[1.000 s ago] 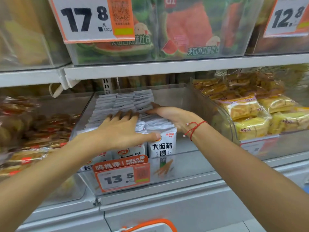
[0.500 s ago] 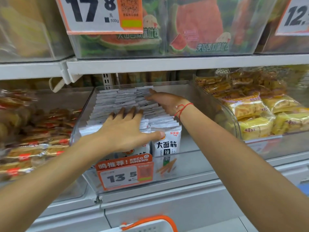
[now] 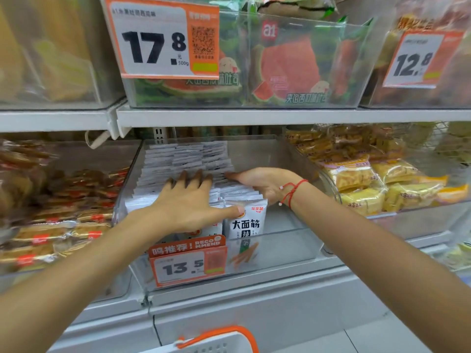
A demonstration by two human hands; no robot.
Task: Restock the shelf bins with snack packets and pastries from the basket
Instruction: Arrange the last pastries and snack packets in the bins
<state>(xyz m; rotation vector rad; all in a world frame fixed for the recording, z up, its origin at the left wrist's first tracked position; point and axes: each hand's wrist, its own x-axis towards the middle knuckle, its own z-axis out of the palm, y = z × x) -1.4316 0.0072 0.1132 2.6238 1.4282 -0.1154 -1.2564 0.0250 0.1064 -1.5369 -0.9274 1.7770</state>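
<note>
both hands inside the clear middle bin (image 3: 300,154) on the lower shelf. left hand (image 3: 190,203) lies flat, palm down, fingers spread on top of the upright rows of white snack packets (image 3: 183,159), thumb reaching right across the front packet (image 3: 246,222). nothing gripped in it. right hand (image 3: 263,183) stands on edge, open, fingers straight, pressed against the right flank of the packet rows; a red string bracelet (image 3: 290,191) on that wrist. packets fill the left part of the bin front to back; right part of the bin bare. orange price tag 13.5 (image 3: 187,261) clipped on the bin front. yellow-wrapped pastries (image 3: 356,179) in the bin to the right, brown wrapped ones (image 3: 51,200) in the bin to the left. upper shelf: watermelon-print packs (image 3: 288,64) behind a 17.8 tag (image 3: 163,39). basket (image 3: 219,340) with orange handle at the bottom edge, below the shelf; contents not visible.
</note>
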